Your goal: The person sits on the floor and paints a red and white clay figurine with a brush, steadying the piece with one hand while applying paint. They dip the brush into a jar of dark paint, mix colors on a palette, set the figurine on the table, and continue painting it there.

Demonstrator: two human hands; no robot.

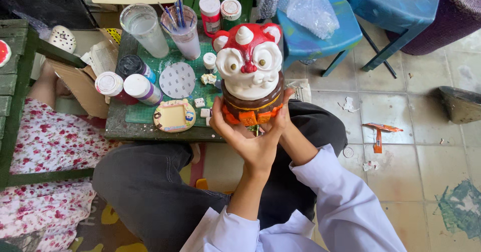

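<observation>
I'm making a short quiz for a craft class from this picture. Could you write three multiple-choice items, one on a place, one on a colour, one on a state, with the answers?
1. Where is the small picture frame?
A. on the low table, near its front edge
B. on the blue chair
C. on the tiled floor

2. What colour is the top of the painted figurine?
A. green
B. red
C. black

3. How is the figurine supported?
A. standing alone on the table
B. lying on the floor
C. held up in both hands

Answers:
1. A, the frame lies flat by the front edge, beside small white blocks.
2. B, the head is red around white eyes and a white horn.
3. C, the left hand cups its base from below, and fingers of the right hand wrap the other side.
</observation>
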